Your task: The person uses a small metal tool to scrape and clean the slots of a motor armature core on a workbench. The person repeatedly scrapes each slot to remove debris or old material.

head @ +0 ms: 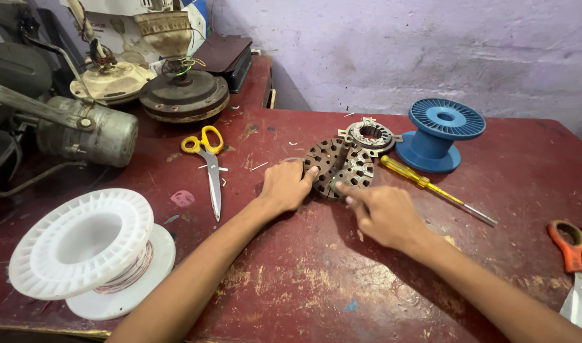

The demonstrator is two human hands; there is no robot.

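Worn dark-red workbench (303, 279) against a lilac wall. Landmark: the slotted round stator core (339, 168), lying flat mid-bench. Left of it, near the front edge, a big white spool (87, 244); behind-right, a blue spool (438, 134); left, yellow-handled scissors (205, 159); right, a yellow screwdriver (430, 188), just beside the core.

Left hand (286, 186) rests fingers on the core's left rim, not clamped; right hand (383, 213) points an index fingertip at its near edge, the other fingers curled, holding nothing.

To do it well: likely pin the core flat and work one slot at a time.

Unclear: slot contents, the ring part (369, 134) behind the core. Orange-handled scissors (573, 267) cut off at right.
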